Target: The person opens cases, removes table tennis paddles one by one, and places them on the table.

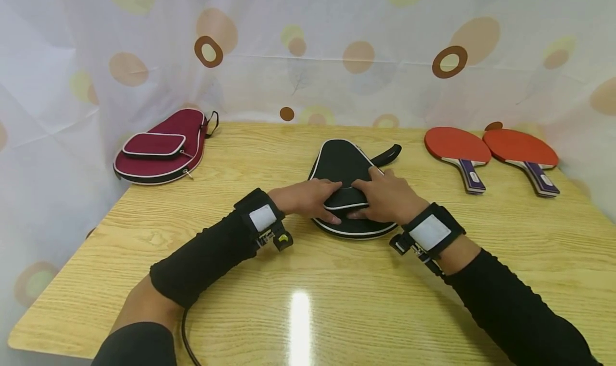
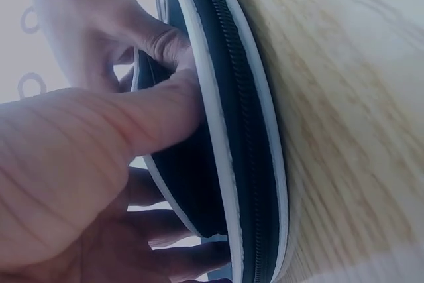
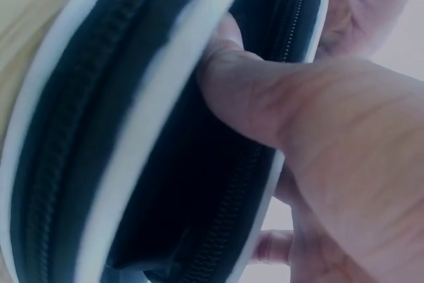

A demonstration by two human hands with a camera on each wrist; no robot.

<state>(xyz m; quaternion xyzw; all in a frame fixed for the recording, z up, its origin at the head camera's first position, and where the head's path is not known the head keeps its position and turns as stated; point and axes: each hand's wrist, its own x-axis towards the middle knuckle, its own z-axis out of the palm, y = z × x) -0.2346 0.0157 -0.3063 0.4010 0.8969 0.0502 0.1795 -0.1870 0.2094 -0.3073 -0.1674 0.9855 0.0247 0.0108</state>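
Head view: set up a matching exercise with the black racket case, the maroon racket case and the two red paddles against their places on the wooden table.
Things:
1. black white-piped racket case
2. maroon white-piped racket case
3. two red purple-handled paddles

Places:
A. far left corner
B. far right side
C. table middle, under both hands

Pairs: 1-C, 2-A, 3-B

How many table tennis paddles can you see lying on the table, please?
2: one paddle and a second paddle lie side by side at the table's far right. The closed cases may hide others.
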